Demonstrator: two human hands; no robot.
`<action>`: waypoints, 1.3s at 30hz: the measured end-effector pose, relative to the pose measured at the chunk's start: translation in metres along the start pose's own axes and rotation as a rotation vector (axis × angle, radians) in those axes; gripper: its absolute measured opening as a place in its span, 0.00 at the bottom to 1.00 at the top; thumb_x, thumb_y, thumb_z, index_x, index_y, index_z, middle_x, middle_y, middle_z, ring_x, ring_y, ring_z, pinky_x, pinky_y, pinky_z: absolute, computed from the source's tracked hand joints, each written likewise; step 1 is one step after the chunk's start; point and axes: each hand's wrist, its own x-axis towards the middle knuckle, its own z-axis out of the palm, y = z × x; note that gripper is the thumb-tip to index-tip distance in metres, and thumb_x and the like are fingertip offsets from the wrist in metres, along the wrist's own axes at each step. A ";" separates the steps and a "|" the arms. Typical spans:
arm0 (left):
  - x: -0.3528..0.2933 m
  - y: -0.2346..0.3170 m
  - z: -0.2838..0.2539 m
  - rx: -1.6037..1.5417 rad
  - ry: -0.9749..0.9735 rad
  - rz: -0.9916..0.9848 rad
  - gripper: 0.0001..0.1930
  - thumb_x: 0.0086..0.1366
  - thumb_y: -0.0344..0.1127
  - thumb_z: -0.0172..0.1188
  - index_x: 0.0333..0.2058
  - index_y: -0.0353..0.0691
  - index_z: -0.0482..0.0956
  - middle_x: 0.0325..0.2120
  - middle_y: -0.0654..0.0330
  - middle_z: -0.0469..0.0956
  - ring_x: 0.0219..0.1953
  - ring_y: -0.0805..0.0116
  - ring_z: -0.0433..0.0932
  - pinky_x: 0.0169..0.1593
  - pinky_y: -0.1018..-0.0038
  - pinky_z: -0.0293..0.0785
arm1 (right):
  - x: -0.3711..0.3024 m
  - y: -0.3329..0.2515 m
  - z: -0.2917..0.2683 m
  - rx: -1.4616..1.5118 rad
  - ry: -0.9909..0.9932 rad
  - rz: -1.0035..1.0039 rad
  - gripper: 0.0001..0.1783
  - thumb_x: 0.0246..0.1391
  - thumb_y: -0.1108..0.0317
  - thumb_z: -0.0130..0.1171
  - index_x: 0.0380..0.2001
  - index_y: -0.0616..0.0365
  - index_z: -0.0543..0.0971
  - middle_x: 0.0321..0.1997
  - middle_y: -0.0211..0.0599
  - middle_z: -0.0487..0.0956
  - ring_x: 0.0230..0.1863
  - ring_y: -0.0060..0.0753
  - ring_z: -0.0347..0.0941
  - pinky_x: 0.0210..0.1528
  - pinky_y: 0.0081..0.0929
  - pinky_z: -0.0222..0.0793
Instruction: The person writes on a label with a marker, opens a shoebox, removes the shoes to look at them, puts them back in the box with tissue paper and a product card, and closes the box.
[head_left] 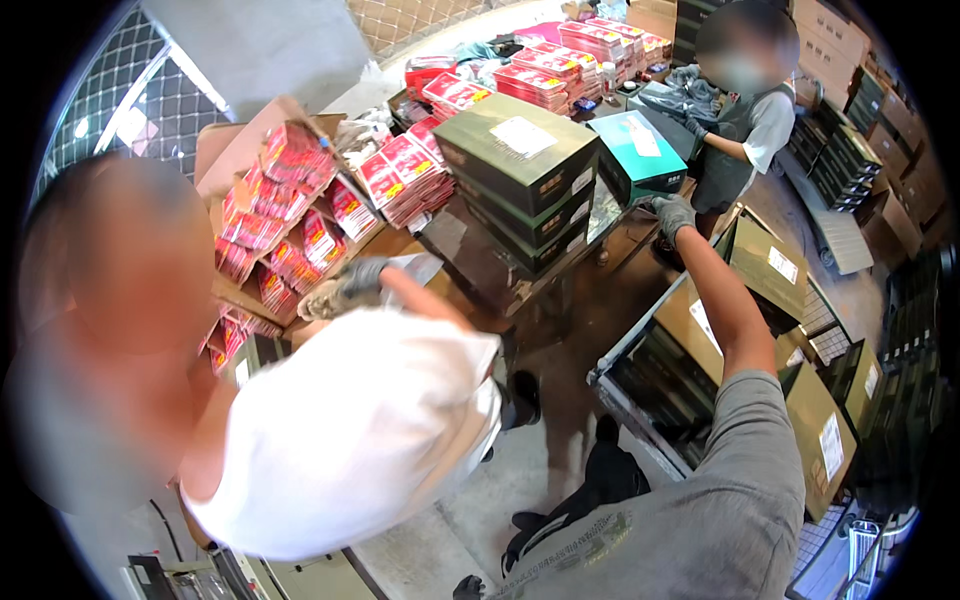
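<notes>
Right of centre in the upper frame, the teal box (637, 166) is lying just up and left of your right hand (672, 215), its long axis apparently running from upper left to lower right. Your gloved fingers are meeting, or nearly meeting, its near corner; I can't tell whether they're gripping. Your left hand isn't showing. A white label (641, 134) is covering part of the lid, its print too small for reading.

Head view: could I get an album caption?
A gloved right hand at a teal box, beside stacked dark green boxes.
</notes>
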 end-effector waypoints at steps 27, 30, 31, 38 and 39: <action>0.108 -0.311 -0.372 -0.445 0.438 -0.041 0.22 0.61 0.52 0.70 0.37 0.34 0.84 0.33 0.51 0.86 0.38 0.63 0.83 0.45 0.65 0.78 | -0.865 -0.076 0.520 0.120 -1.052 -0.497 0.20 0.63 0.50 0.60 0.45 0.55 0.76 0.32 0.40 0.80 0.29 0.42 0.74 0.35 0.42 0.71; 0.081 -0.374 -0.428 -0.364 0.369 -0.195 0.24 0.63 0.52 0.67 0.41 0.32 0.84 0.35 0.53 0.86 0.38 0.65 0.82 0.47 0.67 0.77 | -0.928 -0.276 0.573 0.851 -1.274 0.368 0.26 0.53 0.34 0.67 0.35 0.41 0.72 0.28 0.26 0.60 0.35 0.34 0.64 0.39 0.38 0.68; 0.079 -0.400 -0.437 -0.439 0.420 -0.214 0.24 0.63 0.52 0.67 0.40 0.32 0.84 0.34 0.54 0.86 0.36 0.66 0.82 0.45 0.67 0.77 | -0.929 -0.327 0.582 0.878 -1.124 0.393 0.32 0.47 0.29 0.67 0.39 0.43 0.73 0.34 0.29 0.66 0.41 0.38 0.67 0.43 0.41 0.68; 0.139 -0.548 -0.517 -0.887 0.434 -0.537 0.14 0.66 0.46 0.61 0.33 0.40 0.83 0.25 0.62 0.82 0.28 0.69 0.80 0.30 0.68 0.74 | -0.897 -0.459 0.669 1.286 -0.911 0.691 0.36 0.49 0.37 0.64 0.60 0.37 0.76 0.62 0.33 0.78 0.62 0.50 0.71 0.61 0.63 0.62; 0.158 -0.567 -0.521 -0.934 0.473 -0.558 0.17 0.65 0.48 0.63 0.34 0.38 0.85 0.27 0.59 0.84 0.27 0.72 0.78 0.32 0.72 0.74 | -0.900 -0.463 0.679 1.300 -0.903 0.656 0.34 0.51 0.38 0.63 0.59 0.38 0.77 0.61 0.33 0.78 0.61 0.50 0.72 0.60 0.63 0.64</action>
